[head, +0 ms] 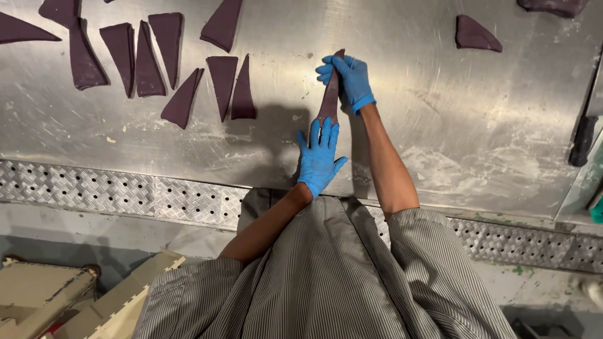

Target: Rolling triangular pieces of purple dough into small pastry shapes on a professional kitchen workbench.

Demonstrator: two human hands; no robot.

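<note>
A worker in a striped smock leans over a steel table (440, 144), both hands in blue gloves on one long triangle of dark purple dough (329, 100). Nearest the body, the left hand (318, 157) lies flat and open, fingers spread, pinning the strip's near end to the metal. Just beyond its fingertips the dough runs straight away from the worker to the right hand (348, 80), which is closed on the far end, fingers pinching and lifting it slightly off the surface.

Done well, this stretch seems to call for an even, gentle pull from the far hand while the near palm holds firm without squashing, so the strip lengthens without tearing at its thin middle; the floury patches on the table should help it slide.

Well off to the left of both hands, a row of cut triangles (182, 75) lies flat and apart from one another. Farther out to the right of the far hand sits a single folded piece (476, 36), with another dark scrap (553, 6) at the table's far edge.
</note>
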